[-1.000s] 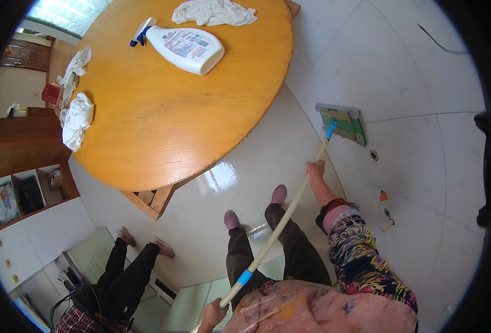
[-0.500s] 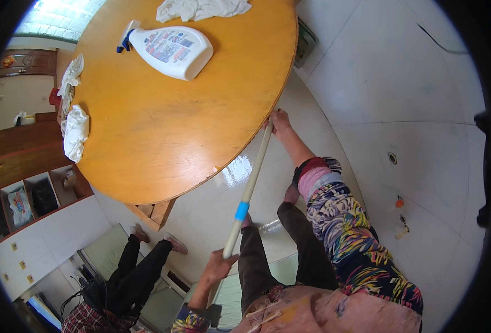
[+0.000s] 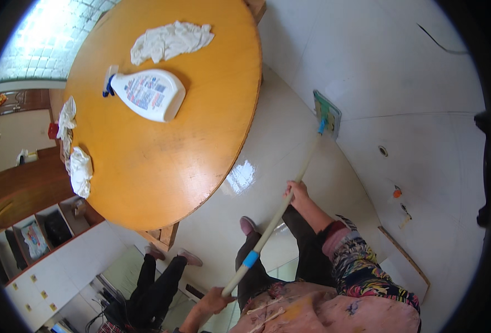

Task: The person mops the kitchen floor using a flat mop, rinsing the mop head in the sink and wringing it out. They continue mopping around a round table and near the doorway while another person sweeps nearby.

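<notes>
Here the pole (image 3: 263,241) is vanishing into the left hand (image 3: 215,301), which is clamping round it low in view, and anything beyond that fist is hiding from us. Farther along, the right hand (image 3: 296,191) is gripping the same pole, its fingers wrapping round. Up at the far end, the mop head (image 3: 327,114) is sitting right by the seam of floor and wall; whether it's touching the wall, I'm not able to tell. One pink shoe (image 3: 247,225) is showing, while a second person (image 3: 162,286) is being cut off by the lower edge, legs mostly. The pale floor (image 3: 284,111) is gleaming, the white wall (image 3: 423,72) is filling the right, and the round wooden table (image 3: 162,177) is carrying a white spray bottle (image 3: 148,94) and crumpled white cloths (image 3: 170,41). Open shelves (image 3: 54,251) are standing far left.
</notes>
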Action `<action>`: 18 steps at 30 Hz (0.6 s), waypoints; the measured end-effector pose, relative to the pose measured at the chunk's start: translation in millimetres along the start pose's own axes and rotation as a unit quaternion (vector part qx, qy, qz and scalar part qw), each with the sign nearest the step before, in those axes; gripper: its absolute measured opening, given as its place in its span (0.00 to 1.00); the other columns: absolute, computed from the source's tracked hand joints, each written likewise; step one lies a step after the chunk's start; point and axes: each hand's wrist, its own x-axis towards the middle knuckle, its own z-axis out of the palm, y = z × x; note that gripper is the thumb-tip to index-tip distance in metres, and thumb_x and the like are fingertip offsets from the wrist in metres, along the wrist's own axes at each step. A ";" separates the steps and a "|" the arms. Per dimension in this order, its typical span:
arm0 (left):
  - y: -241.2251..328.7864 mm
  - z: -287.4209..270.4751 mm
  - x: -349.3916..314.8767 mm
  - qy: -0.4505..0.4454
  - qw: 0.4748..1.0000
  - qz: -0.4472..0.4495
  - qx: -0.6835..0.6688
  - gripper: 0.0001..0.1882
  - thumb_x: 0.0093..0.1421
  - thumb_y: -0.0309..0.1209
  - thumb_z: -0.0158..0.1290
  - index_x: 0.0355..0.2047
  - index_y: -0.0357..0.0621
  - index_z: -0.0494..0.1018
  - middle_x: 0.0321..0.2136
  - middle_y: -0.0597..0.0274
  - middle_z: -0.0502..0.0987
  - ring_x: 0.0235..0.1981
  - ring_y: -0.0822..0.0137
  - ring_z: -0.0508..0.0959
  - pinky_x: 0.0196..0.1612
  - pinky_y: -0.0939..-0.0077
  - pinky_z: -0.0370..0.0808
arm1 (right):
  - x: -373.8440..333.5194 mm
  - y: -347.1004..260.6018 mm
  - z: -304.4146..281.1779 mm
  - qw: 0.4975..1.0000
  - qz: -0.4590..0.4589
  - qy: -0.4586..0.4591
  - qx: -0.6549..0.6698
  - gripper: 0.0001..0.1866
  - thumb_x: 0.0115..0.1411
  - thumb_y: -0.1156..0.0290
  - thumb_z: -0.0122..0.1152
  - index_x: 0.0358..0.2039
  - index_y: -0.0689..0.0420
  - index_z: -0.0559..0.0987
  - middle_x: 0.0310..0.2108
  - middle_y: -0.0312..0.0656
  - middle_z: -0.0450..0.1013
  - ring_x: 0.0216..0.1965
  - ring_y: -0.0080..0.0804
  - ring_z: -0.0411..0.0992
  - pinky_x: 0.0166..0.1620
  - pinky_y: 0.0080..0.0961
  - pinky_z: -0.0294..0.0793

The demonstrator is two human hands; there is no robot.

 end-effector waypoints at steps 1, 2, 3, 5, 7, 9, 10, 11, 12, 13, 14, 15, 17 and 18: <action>-11.5 0.2 -7.9 -0.015 1.000 -0.008 -0.017 0.19 0.58 0.38 0.59 0.19 0.37 0.68 0.10 0.66 0.67 0.09 0.73 0.67 0.11 0.74 0.61 | -14.9 2.5 -3.4 0.999 0.016 0.034 0.005 0.08 0.55 0.77 0.57 0.26 0.57 0.66 0.18 0.39 0.62 0.15 0.32 0.62 0.21 0.38 0.69; -24.3 -1.9 -14.1 -0.025 0.999 -0.026 0.008 0.16 0.59 0.37 0.58 0.24 0.36 0.70 0.11 0.65 0.66 0.09 0.72 0.66 0.12 0.72 0.61 | -30.3 6.4 -2.8 0.999 0.020 0.019 0.018 0.09 0.55 0.77 0.58 0.26 0.57 0.66 0.19 0.39 0.62 0.15 0.32 0.62 0.21 0.38 0.69; -39.9 -6.7 -20.3 -0.032 0.999 -0.012 -0.003 0.15 0.59 0.36 0.57 0.24 0.37 0.70 0.11 0.65 0.66 0.09 0.73 0.65 0.12 0.74 0.60 | -45.7 10.5 0.5 0.999 0.021 0.018 0.030 0.09 0.55 0.77 0.58 0.26 0.57 0.66 0.19 0.39 0.62 0.16 0.32 0.63 0.22 0.38 0.69; -75.6 -20.3 -25.2 -0.038 0.999 0.022 0.012 0.14 0.59 0.36 0.57 0.25 0.37 0.71 0.11 0.67 0.66 0.10 0.74 0.65 0.12 0.74 0.59 | -71.5 14.9 14.7 0.999 0.016 0.011 0.045 0.09 0.55 0.77 0.59 0.27 0.57 0.66 0.20 0.38 0.62 0.16 0.32 0.63 0.22 0.37 0.69; -111.5 -38.2 -30.1 -0.009 0.998 0.059 0.037 0.13 0.58 0.35 0.60 0.25 0.36 0.74 0.15 0.69 0.72 0.17 0.76 0.70 0.20 0.76 0.65 | -104.7 22.7 37.4 0.999 0.001 0.005 0.043 0.09 0.55 0.77 0.59 0.29 0.56 0.66 0.21 0.38 0.62 0.17 0.31 0.63 0.23 0.36 0.69; -138.9 -64.9 -42.1 -0.005 0.994 0.101 0.043 0.13 0.56 0.34 0.62 0.27 0.35 0.76 0.19 0.71 0.75 0.22 0.77 0.73 0.26 0.76 0.69 | -140.4 26.3 68.3 0.998 -0.029 -0.008 0.052 0.10 0.56 0.77 0.59 0.31 0.55 0.65 0.21 0.38 0.63 0.18 0.30 0.63 0.24 0.36 0.69; -147.3 -78.8 -49.4 -0.017 0.992 0.119 0.037 0.13 0.56 0.35 0.62 0.29 0.35 0.77 0.20 0.72 0.76 0.24 0.78 0.73 0.28 0.77 0.70 | -158.7 25.2 84.4 0.997 -0.049 -0.014 0.057 0.10 0.57 0.76 0.59 0.32 0.55 0.65 0.21 0.38 0.63 0.18 0.30 0.63 0.24 0.35 0.69; -155.7 -86.4 -60.2 -0.028 0.994 0.101 0.043 0.13 0.55 0.35 0.63 0.31 0.35 0.78 0.22 0.73 0.78 0.26 0.79 0.73 0.30 0.77 0.71 | -180.8 26.7 97.0 0.996 -0.058 -0.026 0.058 0.09 0.57 0.76 0.58 0.32 0.54 0.65 0.22 0.38 0.63 0.18 0.30 0.63 0.25 0.35 0.69; -160.7 -99.4 -70.9 -0.068 0.994 0.071 0.048 0.16 0.56 0.37 0.62 0.38 0.36 0.79 0.29 0.64 0.80 0.32 0.71 0.76 0.38 0.75 0.73 | -198.4 25.5 110.2 0.995 -0.070 -0.046 0.060 0.09 0.58 0.76 0.58 0.32 0.54 0.65 0.22 0.37 0.63 0.19 0.29 0.63 0.25 0.34 0.68; -161.6 -108.7 -80.9 -0.091 0.993 0.060 0.048 0.15 0.56 0.36 0.61 0.37 0.36 0.79 0.28 0.64 0.80 0.30 0.71 0.76 0.36 0.75 0.72 | -215.9 21.3 124.9 0.990 -0.093 -0.079 0.064 0.09 0.58 0.75 0.58 0.32 0.53 0.65 0.22 0.36 0.63 0.19 0.28 0.63 0.26 0.33 0.68; -163.1 -114.1 -91.1 -0.109 0.991 0.063 0.041 0.15 0.56 0.35 0.61 0.37 0.36 0.79 0.27 0.64 0.79 0.29 0.72 0.75 0.35 0.76 0.71 | -232.7 18.0 135.4 0.988 -0.105 -0.086 0.066 0.09 0.58 0.75 0.58 0.32 0.53 0.65 0.22 0.36 0.63 0.20 0.28 0.63 0.26 0.33 0.68; -165.0 -118.6 -103.0 -0.120 0.990 0.073 0.033 0.14 0.56 0.35 0.61 0.37 0.36 0.78 0.26 0.65 0.78 0.28 0.72 0.75 0.33 0.76 0.70 | -249.2 18.0 145.2 0.985 -0.120 -0.107 0.069 0.09 0.58 0.75 0.58 0.33 0.53 0.65 0.22 0.36 0.63 0.20 0.28 0.63 0.26 0.33 0.68; -166.7 -126.1 -125.0 -0.135 0.987 0.090 0.017 0.13 0.56 0.33 0.61 0.37 0.35 0.78 0.24 0.65 0.77 0.26 0.73 0.74 0.30 0.77 0.69 | -275.8 16.8 166.9 0.977 -0.147 -0.134 0.071 0.09 0.58 0.75 0.58 0.33 0.54 0.65 0.22 0.37 0.64 0.20 0.28 0.64 0.26 0.33 0.68; -166.4 -129.3 -135.1 -0.141 0.985 0.099 0.009 0.13 0.56 0.33 0.61 0.36 0.35 0.77 0.23 0.65 0.76 0.24 0.74 0.73 0.28 0.78 0.68 | -289.0 16.3 174.8 0.975 -0.159 -0.135 0.070 0.09 0.59 0.75 0.57 0.32 0.54 0.65 0.22 0.37 0.64 0.20 0.28 0.64 0.26 0.34 0.69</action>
